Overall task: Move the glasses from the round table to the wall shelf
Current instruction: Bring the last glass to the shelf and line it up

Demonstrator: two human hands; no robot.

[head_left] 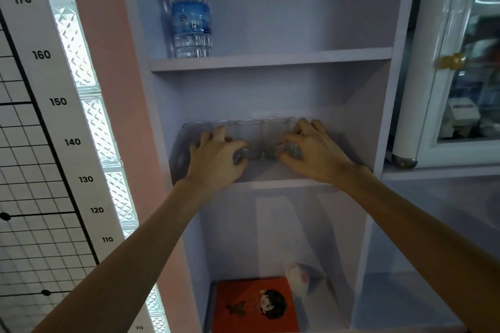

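Five clear, straight-sided glasses [249,134] stand upright in a tight row, rim beside rim, at the centre of the frame on the middle board of a pale lilac wall shelf [270,61]. The row runs from the shelf's left wall toward its right, set back near the rear panel. The lower parts of the outer glasses are hidden, and their bases blur in the dim light.
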